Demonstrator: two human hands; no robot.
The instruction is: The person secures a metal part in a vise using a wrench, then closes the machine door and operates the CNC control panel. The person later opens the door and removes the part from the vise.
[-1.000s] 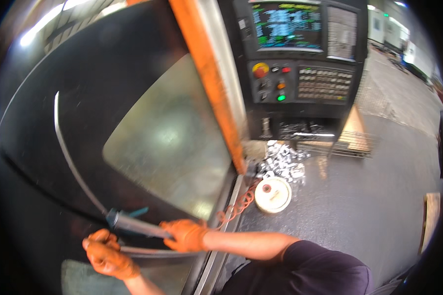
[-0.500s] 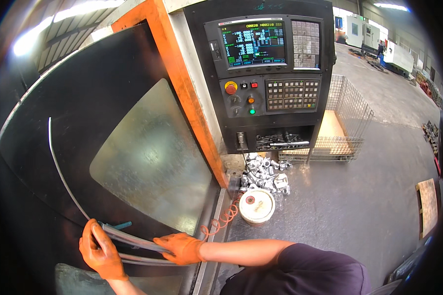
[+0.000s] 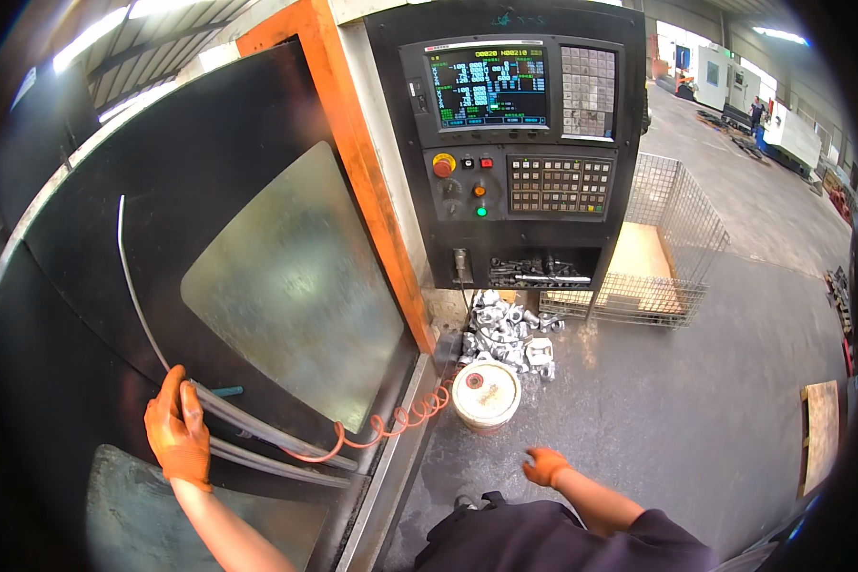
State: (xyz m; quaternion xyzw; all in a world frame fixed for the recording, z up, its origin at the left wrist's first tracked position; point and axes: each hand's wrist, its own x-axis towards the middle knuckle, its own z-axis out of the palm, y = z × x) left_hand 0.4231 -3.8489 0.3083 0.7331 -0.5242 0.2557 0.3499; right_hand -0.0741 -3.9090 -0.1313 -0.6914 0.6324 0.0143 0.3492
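My left hand [image 3: 178,439], in an orange glove, is closed at the lower end of a long, thin, curved tube [image 3: 135,296], which looks like the nozzle of an air blow gun. The gun's body is mostly hidden by the glove and the bars. Beside my fingers, two parallel metal handle bars [image 3: 275,435] run across the dark machine doors [image 3: 95,276]. A teal piece [image 3: 227,391] sticks out behind the upper bar. From the bars, an orange coiled hose [image 3: 391,434] stretches rightward. My right hand [image 3: 545,467], gloved too, hangs over the floor with fingers loosely apart, holding nothing.
A control panel [image 3: 520,234] with a lit screen stands ahead. Below it lie a pile of silvery metal parts [image 3: 505,329] and a white lidded bucket [image 3: 487,400]. A wire mesh cage [image 3: 682,210] stands behind to the right. A wooden pallet [image 3: 820,434] lies at far right.
My right hand has let go of the handle bars and swung right, over the floor. The coiled hose now shows in front of the doors. My left hand stays beside the bars.
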